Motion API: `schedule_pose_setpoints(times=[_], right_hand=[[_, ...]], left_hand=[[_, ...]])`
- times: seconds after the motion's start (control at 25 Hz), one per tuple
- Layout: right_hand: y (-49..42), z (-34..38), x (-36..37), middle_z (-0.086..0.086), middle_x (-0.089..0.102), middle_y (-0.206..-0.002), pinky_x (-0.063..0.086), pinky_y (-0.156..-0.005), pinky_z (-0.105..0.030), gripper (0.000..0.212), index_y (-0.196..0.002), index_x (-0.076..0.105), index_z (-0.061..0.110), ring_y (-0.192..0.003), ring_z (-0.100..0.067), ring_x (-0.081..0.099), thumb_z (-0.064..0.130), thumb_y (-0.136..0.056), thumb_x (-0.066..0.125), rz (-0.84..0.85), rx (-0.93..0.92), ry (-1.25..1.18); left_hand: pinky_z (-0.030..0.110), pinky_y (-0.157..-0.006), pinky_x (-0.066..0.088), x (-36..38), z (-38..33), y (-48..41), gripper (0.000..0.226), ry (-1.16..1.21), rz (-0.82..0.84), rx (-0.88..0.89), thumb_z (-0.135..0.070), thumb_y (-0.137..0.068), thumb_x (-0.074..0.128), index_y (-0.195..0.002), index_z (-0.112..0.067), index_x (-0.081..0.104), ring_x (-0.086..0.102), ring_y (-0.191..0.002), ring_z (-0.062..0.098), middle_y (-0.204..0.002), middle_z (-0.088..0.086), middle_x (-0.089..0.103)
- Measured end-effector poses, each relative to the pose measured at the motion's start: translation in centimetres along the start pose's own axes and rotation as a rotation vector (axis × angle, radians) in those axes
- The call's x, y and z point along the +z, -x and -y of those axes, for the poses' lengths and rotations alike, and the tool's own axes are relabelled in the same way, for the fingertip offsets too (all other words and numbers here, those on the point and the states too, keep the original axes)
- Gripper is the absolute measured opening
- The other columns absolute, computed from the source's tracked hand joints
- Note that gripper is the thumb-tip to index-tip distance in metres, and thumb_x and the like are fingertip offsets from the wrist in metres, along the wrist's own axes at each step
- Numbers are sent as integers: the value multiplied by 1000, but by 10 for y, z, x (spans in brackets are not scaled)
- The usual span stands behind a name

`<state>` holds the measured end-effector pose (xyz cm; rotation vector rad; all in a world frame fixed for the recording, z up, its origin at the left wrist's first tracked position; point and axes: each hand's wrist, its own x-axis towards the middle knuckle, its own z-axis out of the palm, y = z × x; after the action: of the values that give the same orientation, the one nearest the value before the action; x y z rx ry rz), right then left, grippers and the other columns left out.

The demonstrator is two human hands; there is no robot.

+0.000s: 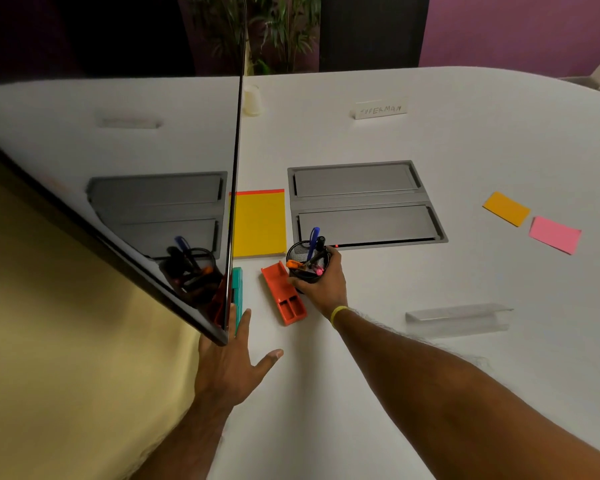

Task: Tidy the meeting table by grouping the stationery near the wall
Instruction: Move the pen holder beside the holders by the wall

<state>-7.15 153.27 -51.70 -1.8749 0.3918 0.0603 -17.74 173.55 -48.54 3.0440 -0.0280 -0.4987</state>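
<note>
Right hand grasps the mesh pen cup, upright at the notepad's near right corner; left hand flat, fingers spread, nearer than the notepad, at the screen's lower edge. Orange stapler just beside the cup. Orange sticky note and pink sticky note well right of the notepad, bare table between

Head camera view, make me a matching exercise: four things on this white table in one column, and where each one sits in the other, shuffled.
Things
1. black mesh pen cup
2. yellow notepad with red top strip
3. pink sticky-note pad
4. white folded name card

Places
A. far side, lettered SUPERMAN
B. gripped by the right hand
C. flat, left of the grey metal cable hatch
D. beside the orange sticky-note pad

Pairs: 1-B, 2-C, 3-D, 4-A
</note>
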Motion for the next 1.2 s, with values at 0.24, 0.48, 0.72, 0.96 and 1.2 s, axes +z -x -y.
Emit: schedule_pose_setpoints(times=[0.24, 0.48, 0.72, 0.96, 1.2], right_hand=[[36, -22, -11, -8, 45, -139, 43, -107, -40, 85, -140, 39, 13, -129, -25, 47, 37, -72, 84, -21, 164, 236], [60, -23, 30, -7, 53, -123, 49, -96, -42, 60, -130, 49, 18, -113, -26, 56, 43, -81, 70, 103, 118, 297], [62, -15, 69, -6, 50, -126, 53, -95, -42, 61, -130, 45, 21, -109, -29, 61, 49, -82, 70, 124, 143, 282], [66, -14, 85, -5, 49, -124, 54, -92, -39, 63, -128, 43, 21, -107, -27, 61, 53, -81, 69, 116, 169, 315], [76, -11, 62, -8, 43, -136, 49, -99, -42, 75, -137, 38, 17, -121, -31, 55, 54, -80, 71, 109, 198, 313]], left_hand=[[48, -118, 22, -4, 0, 18, 107, -65, -80, -12, -91, -70, 8, -155, -26, 3, 25, -147, 25, -161, 6, 23], [50, -117, 21, 13, 0, 28, 112, -62, -82, -29, -94, -64, -3, -155, -28, 7, 20, -149, 25, -163, 5, 15], [51, -117, 21, 24, 11, 38, 114, -44, -81, -67, -94, -62, -2, -154, -28, 11, 18, -149, 26, -163, 5, 18], [50, -119, 17, 27, 16, 42, 119, -42, -92, -102, -93, -57, -13, -155, -29, 5, 12, -150, 26, -164, 4, 10], [49, -118, 18, 20, 14, 49, 114, -93, -96, -95, -93, -61, -1, -154, -28, 5, 12, -150, 26, -164, 4, 10]])
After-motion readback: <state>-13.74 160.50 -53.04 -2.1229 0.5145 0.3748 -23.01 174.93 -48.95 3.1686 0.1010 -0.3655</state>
